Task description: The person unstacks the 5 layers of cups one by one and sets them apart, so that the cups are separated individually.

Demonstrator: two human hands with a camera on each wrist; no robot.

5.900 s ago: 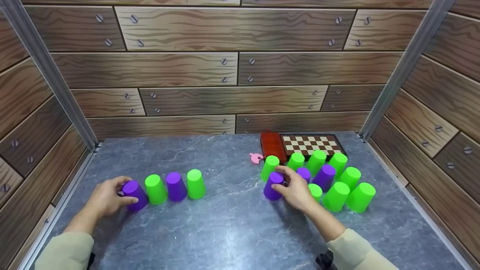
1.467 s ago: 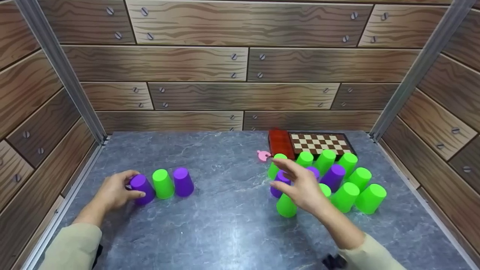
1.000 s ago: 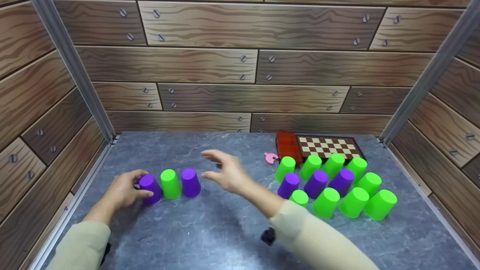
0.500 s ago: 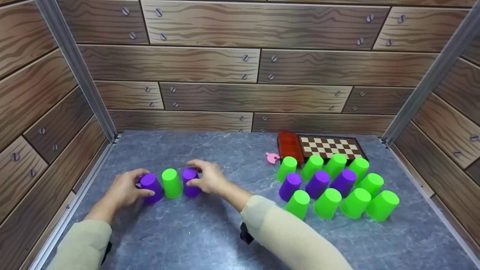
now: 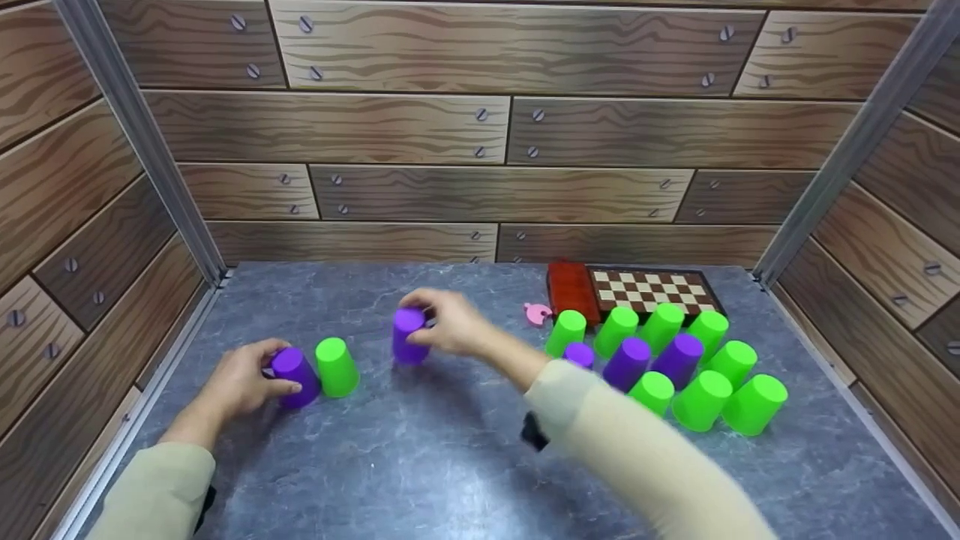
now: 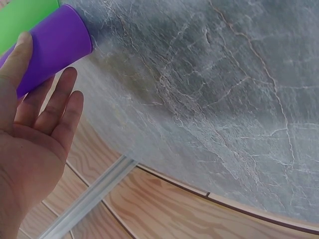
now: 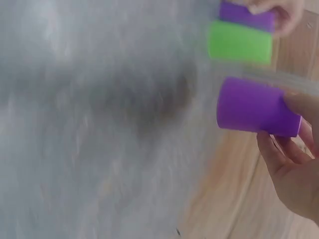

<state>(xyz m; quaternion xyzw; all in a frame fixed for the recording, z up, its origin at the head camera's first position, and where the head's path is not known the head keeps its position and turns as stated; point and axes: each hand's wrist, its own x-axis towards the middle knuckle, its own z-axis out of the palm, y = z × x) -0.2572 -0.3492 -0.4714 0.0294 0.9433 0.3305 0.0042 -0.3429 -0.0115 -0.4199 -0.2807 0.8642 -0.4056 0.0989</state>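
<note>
At the left of the table, my left hand (image 5: 244,384) holds an upside-down purple cup (image 5: 295,380), thumb on one side and fingers on the other; the left wrist view shows the thumb across this purple cup (image 6: 59,42). Right beside it stands an upside-down green cup (image 5: 337,367). My right hand (image 5: 456,324) pinches a second purple cup (image 5: 409,339) near its closed top. In the right wrist view that purple cup (image 7: 254,107) is apart from the green cup (image 7: 239,42), with a shadow on the tabletop below.
Several upside-down green cups (image 5: 701,401) and purple cups (image 5: 627,365) stand grouped at the right, partly hidden by my right sleeve. Behind them lie a checkered board (image 5: 652,291), a red box (image 5: 573,292) and a small pink piece (image 5: 537,314). Wood-patterned walls (image 5: 420,187) enclose the table.
Earlier, the row's green end cup went over to the right-hand group. Since then my right hand has returned, gripped the purple cup and drawn it away rightward. My left hand keeps its hold.
</note>
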